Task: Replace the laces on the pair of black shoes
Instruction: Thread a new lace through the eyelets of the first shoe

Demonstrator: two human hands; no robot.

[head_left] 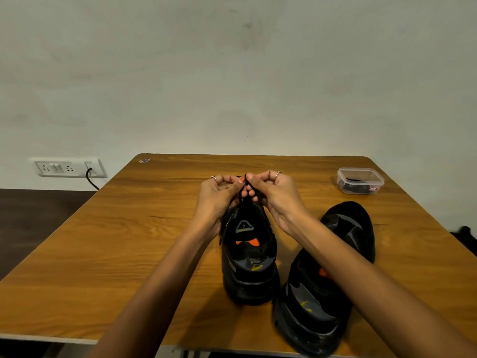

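Observation:
Two black shoes stand on the wooden table (129, 241), heels toward me. The left shoe (249, 264) is in the middle, with an orange insole showing. The right shoe (325, 277) lies beside it at a slant, partly behind my right forearm. My left hand (219, 195) and my right hand (273, 195) meet above the front of the left shoe. Both pinch a black lace (245, 196) that runs down to the shoe's eyelets. The front of that shoe is hidden by my hands.
A small clear plastic box (360, 180) holding something black sits at the table's far right. A wall socket panel (68, 167) with a black cable is on the wall at left. A dark object (464, 235) lies beyond the table's right edge.

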